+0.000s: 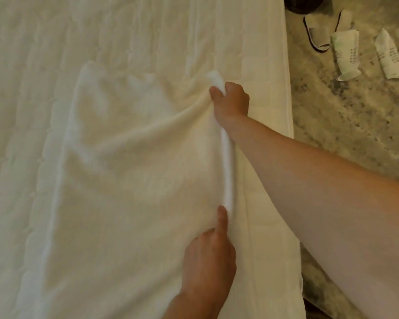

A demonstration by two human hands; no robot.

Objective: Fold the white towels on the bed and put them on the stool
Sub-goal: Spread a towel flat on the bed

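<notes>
Barely started tbh: white towel spread out unfolded on the bed, soft terry w/ wrinkles fanning from its right edge, right hand clenched on the far corner, left hand pinching that edge nearer, stool not in view, quilted bed cover underneath, slippers + marbled floor far right.

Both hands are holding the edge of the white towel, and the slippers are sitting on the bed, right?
Not quite. The head view shows the slippers on the marbled floor beside the bed, not on it. The left hand and right hand do hold the white towel by its edge.
</notes>
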